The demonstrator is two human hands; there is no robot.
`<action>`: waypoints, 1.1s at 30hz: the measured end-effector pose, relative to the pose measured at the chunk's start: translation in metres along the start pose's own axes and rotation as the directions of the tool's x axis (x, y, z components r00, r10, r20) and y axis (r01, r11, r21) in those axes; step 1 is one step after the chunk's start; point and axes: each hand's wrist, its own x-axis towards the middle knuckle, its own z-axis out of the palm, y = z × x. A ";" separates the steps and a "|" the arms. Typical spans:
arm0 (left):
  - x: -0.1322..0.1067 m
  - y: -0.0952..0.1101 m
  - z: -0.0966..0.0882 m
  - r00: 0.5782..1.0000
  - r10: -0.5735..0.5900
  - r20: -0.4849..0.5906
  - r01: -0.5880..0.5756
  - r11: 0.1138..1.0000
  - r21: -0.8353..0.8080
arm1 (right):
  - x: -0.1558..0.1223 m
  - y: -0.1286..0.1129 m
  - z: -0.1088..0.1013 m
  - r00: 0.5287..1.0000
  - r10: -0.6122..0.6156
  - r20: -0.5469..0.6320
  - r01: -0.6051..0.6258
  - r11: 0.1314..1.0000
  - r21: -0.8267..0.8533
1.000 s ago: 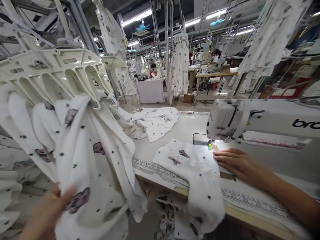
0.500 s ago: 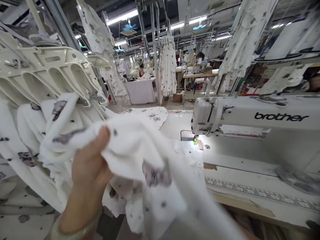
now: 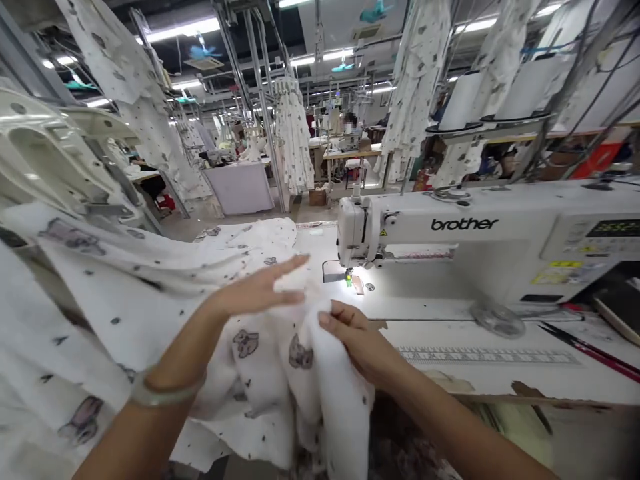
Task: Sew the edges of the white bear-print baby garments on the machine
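Observation:
White fabric [image 3: 270, 373] with printed grey-pink animal figures and small dark spots spreads over the left of the table and drops over its front edge. My right hand [image 3: 357, 333] pinches a fold of it between thumb and fingers, just in front of the sewing machine's needle area. To its left, my left hand [image 3: 265, 287] is held over the cloth with thumb and fingers apart, gripping nothing; whether it touches the fabric I cannot tell. A white Brother sewing machine [image 3: 465, 227] stands to the right, its lit presser foot [image 3: 349, 277] beyond my hands.
A printed ruler strip [image 3: 490, 355] runs along the table front. Dark-tipped tweezers [image 3: 590, 350] and a clear round dish [image 3: 497, 320] lie at the right. Cream plastic racks [image 3: 45, 147] stand at the left. Thread cones [image 3: 463, 100] and hanging printed cloth [image 3: 293, 137] are behind.
My left hand has let go of the lifted fabric at the left and moved right, fingers spread. My right hand has come into clear view pinching the cloth. The view has swung right.

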 end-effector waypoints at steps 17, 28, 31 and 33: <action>0.016 0.036 -0.044 0.403 0.305 -0.863 -0.001 0.943 0.333 | -0.027 0.052 0.035 0.957 0.230 0.174 -0.225 0.973 -0.053; 0.070 -0.050 -0.072 0.798 -0.064 -0.600 0.474 0.682 0.558 | -0.026 -0.009 -0.049 0.957 0.015 -0.290 -0.078 0.976 -0.205; 0.081 -0.064 -0.029 0.927 -0.049 -0.373 0.274 0.765 0.582 | -0.033 0.011 -0.068 0.935 -0.076 -0.348 -0.131 0.835 -0.534; 0.089 -0.061 0.002 0.982 0.022 -0.190 0.090 0.824 0.560 | -0.036 0.016 -0.071 0.939 -0.089 -0.331 -0.138 0.787 -0.602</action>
